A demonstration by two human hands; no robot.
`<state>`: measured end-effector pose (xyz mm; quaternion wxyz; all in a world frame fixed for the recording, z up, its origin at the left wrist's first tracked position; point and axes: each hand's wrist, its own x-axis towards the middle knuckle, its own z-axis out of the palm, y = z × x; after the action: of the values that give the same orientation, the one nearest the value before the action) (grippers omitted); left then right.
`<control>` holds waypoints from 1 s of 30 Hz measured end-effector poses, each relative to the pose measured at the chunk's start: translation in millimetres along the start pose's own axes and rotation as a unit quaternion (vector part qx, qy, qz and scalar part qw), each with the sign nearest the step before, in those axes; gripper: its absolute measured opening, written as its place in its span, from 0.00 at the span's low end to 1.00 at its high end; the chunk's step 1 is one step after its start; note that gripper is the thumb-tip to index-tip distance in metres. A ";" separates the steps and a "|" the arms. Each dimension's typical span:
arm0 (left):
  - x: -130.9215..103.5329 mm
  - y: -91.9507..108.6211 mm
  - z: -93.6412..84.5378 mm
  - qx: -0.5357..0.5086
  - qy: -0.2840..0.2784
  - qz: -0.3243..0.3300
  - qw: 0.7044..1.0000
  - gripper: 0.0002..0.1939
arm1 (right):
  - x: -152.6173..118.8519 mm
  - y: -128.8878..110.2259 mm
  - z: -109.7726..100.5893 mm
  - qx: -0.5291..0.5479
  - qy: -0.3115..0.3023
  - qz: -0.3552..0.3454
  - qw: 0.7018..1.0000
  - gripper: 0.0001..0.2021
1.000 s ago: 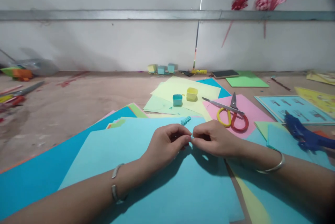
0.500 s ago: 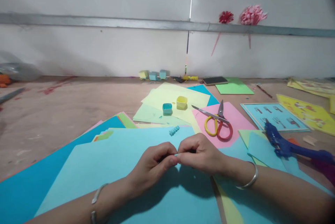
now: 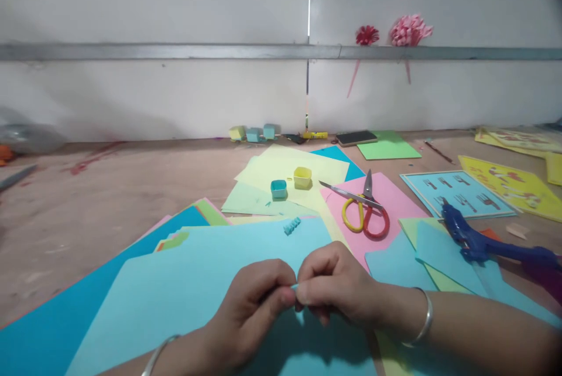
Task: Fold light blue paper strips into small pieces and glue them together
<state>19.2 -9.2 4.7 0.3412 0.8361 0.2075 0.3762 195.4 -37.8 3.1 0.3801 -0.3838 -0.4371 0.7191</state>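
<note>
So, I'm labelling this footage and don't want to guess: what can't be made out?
Light-blue piece: head view, mostly hidden by the left hand and right hand.
Orange thing: head view, blurred and cut off by the left edge.
Drawings on the blue card: head view, too small to identify.

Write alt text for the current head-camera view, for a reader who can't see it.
A left hand and a right hand pinch a small light-blue piece above a large light-blue sheet. Beyond them, a teal box and a yellow box stand open on pale paper; open scissors lie mostly on pink paper, left of a blue glue gun.
</note>
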 end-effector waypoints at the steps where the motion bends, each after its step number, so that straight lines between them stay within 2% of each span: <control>1: -0.7 3.4 -1.4 0.016 0.001 0.025 1.000 0.19 | -1.8 0.7 0.9 0.004 -0.012 0.013 1.000 0.06; 4: -2.7 10.3 -4.8 0.063 -0.012 0.115 0.991 0.17 | -7.7 2.9 2.9 -0.020 -0.072 0.032 0.997 0.10; 6: -3.5 10.2 -5.3 0.091 -0.019 0.194 0.977 0.15 | -10.4 3.1 3.3 -0.107 -0.111 -0.058 0.986 0.13; 7: -3.6 8.7 -4.9 0.102 -0.023 0.228 0.968 0.15 | -11.0 2.2 3.0 -0.170 -0.120 -0.136 0.969 0.15; 8: -3.5 6.5 -4.0 0.107 -0.030 0.246 0.963 0.15 | -11.0 0.7 2.2 -0.240 -0.122 -0.218 0.938 0.16; 10: -2.9 1.1 -1.4 0.099 -0.043 0.233 0.967 0.16 | -9.1 -3.6 -0.3 -0.363 -0.112 -0.341 0.860 0.16; 11: -2.4 -1.5 0.0 0.089 -0.042 0.208 0.973 0.16 | -7.4 -5.8 -1.9 -0.405 -0.105 -0.368 0.830 0.15; 12: -2.0 -3.7 1.4 0.079 -0.037 0.181 0.980 0.17 | -5.7 -7.6 -3.3 -0.431 -0.097 -0.378 0.814 0.14; 13: -1.6 -5.6 2.5 0.071 -0.029 0.163 0.984 0.17 | -4.1 -8.7 -4.5 -0.441 -0.090 -0.377 0.810 0.14; 15: -1.2 -7.9 3.7 0.071 -0.015 0.161 0.984 0.16 | -1.8 -9.0 -5.7 -0.422 -0.078 -0.355 0.830 0.14; 18: -1.1 -10.4 3.0 0.091 -0.005 0.216 0.972 0.16 | -1.3 -7.2 -5.6 -0.367 -0.101 -0.302 0.874 0.13; 20: -0.4 -13.7 1.2 0.125 0.006 0.229 0.965 0.16 | -0.9 -7.4 -6.4 -0.358 -0.092 -0.265 0.890 0.13; 22: 1.8 -19.3 -0.8 0.158 0.024 0.191 0.968 0.17 | 1.5 -9.1 -9.6 -0.378 -0.043 -0.241 0.893 0.14; 24: 5.6 -26.2 -2.2 0.171 0.041 0.117 0.977 0.18 | 5.8 -10.4 -14.9 -0.395 0.007 -0.222 0.891 0.14; 27: 11.2 -35.1 -2.5 0.161 0.044 0.024 0.986 0.18 | 12.7 -9.5 -22.8 -0.390 0.036 -0.193 0.900 0.14; 30: 11.8 -39.7 -1.8 0.119 0.047 -0.020 0.992 0.15 | 16.6 -7.0 -26.0 -0.384 0.060 -0.173 0.905 0.15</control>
<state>21.7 25.7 -17.5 0.2362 0.8477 0.2837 0.3810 213.0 -12.1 -2.4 0.3473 -0.4608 -0.7157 0.3935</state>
